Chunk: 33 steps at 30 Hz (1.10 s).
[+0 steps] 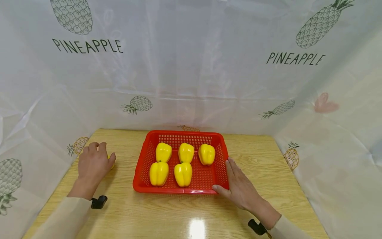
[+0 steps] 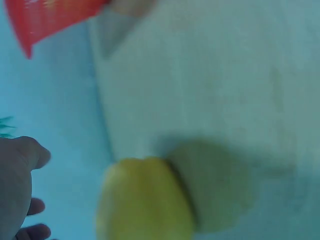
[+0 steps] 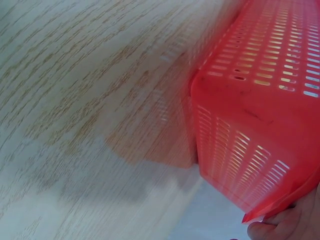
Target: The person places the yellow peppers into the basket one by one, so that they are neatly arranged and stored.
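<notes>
A red plastic basket with slotted walls sits mid-table, holding several yellow bell peppers. On the left, my left hand hovers over another yellow bell pepper, mostly hidden behind the hand in the head view. In the left wrist view, the thumb stands apart from that pepper, and the fingers look loosely bent. My right hand rests against the basket's front right corner. Its fingers lie fairly straight along the right rim, the thumb over the front rim; fingertips touch the edge.
The wooden table carries the basket. Behind it and at both sides hangs a pale sheet printed with pineapples. Both wrists wear black straps.
</notes>
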Tool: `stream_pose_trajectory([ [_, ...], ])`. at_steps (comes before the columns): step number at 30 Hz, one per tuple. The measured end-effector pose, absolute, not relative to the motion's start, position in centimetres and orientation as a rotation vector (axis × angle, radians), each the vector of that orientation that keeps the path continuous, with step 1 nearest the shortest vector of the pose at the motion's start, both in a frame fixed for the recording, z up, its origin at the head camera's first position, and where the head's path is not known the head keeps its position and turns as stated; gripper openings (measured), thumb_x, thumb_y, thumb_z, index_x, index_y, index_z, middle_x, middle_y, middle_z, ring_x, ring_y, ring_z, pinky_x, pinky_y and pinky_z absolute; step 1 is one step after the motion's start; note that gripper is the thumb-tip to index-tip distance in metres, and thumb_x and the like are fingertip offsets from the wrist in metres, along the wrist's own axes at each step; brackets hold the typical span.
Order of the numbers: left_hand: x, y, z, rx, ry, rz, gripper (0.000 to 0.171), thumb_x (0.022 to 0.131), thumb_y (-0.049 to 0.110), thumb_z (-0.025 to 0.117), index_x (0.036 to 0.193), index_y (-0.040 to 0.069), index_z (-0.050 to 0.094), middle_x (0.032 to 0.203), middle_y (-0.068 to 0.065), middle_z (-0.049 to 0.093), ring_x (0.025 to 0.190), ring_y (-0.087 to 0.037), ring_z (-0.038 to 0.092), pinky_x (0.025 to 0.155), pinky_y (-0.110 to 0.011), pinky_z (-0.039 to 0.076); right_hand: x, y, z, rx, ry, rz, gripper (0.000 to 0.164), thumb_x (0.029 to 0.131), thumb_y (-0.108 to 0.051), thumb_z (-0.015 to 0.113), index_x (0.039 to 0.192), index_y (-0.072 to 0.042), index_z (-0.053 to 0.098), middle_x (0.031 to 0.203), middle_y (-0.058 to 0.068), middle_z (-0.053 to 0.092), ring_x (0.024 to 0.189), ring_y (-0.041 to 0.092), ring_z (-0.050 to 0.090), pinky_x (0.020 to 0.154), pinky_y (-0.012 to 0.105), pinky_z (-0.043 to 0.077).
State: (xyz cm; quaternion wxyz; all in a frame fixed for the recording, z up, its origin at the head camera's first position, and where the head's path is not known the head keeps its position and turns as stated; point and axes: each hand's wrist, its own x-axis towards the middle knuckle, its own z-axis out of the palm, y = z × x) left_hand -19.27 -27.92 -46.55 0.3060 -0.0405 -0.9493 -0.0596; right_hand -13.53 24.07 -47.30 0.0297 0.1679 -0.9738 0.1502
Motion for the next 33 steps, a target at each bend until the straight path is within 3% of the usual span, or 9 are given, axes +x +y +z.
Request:
stream_pose_trajectory([
  [7, -19.0, -28.7, -48.5, 0.026, -2.609, -0.087, 0.066, 0.087, 0.037, 0.083, 0.099, -0.019, 0.049, 0.100, -0.043, 0.052, 0.078, -0.058, 0.049, 0.056, -0.064, 0.045, -13.6, 24.0, -47.4, 0.502, -3.011, 0.468, 0.111, 0.097, -0.073, 0.055, 0.164, 0.008, 0.022, 0.173, 0.027, 0.018, 0.157, 0.049, 0.029, 0.120, 0.064, 0.038],
  [11, -19.1, -28.8, -49.3, 0.053, -2.647, -0.077, 0.071, 0.089, 0.042, 0.081, 0.097, -0.018, 0.045, 0.093, -0.040, 0.047, 0.076, -0.056, 0.046, 0.051, -0.061, 0.044, -13.6, 24.0, -47.3, 0.498, -3.014, 0.472, 0.112, 0.096, -0.074, 0.055, 0.164, 0.008, 0.021, 0.173, 0.027, 0.018, 0.156, 0.049, 0.030, 0.120, 0.064, 0.039],
  [20, -19.4, -29.1, -50.4, 0.071, -2.690, -0.031, 0.070, 0.090, 0.041, 0.081, 0.092, -0.017, 0.043, 0.092, -0.039, 0.043, 0.080, -0.057, 0.044, 0.050, -0.054, 0.044, -13.5, 24.0, -47.4, 0.500, -3.010, 0.465, 0.111, 0.097, -0.074, 0.054, 0.164, 0.008, 0.021, 0.174, 0.026, 0.017, 0.157, 0.048, 0.029, 0.120, 0.064, 0.038],
  [23, -19.5, -29.2, -50.5, 0.031, -2.713, -0.035, 0.066, 0.089, 0.036, 0.082, 0.094, -0.018, 0.045, 0.099, -0.043, 0.045, 0.087, -0.061, 0.045, 0.061, -0.058, 0.046, -13.5, 24.0, -47.4, 0.504, -3.007, 0.460, 0.111, 0.098, -0.074, 0.054, 0.164, 0.009, 0.021, 0.174, 0.027, 0.017, 0.157, 0.048, 0.029, 0.121, 0.064, 0.037],
  [28, -19.8, -29.3, -50.3, -0.095, -2.779, -0.134, 0.060, 0.089, 0.025, 0.079, 0.117, -0.019, 0.050, 0.124, -0.046, 0.044, 0.112, -0.064, 0.045, 0.090, -0.070, 0.047, -13.5, 24.0, -47.4, 0.505, -3.006, 0.452, 0.111, 0.098, -0.074, 0.054, 0.164, 0.009, 0.021, 0.173, 0.027, 0.018, 0.156, 0.049, 0.030, 0.120, 0.065, 0.038],
  [33, -20.1, -29.8, -50.1, -0.320, -2.764, -0.169, 0.063, 0.080, 0.010, 0.081, 0.129, -0.016, 0.051, 0.133, -0.041, 0.045, 0.119, -0.059, 0.047, 0.107, -0.068, 0.041, -13.5, 24.0, -47.4, 0.500, -3.008, 0.452, 0.111, 0.097, -0.074, 0.054, 0.164, 0.009, 0.021, 0.173, 0.027, 0.018, 0.156, 0.049, 0.031, 0.120, 0.065, 0.039],
])
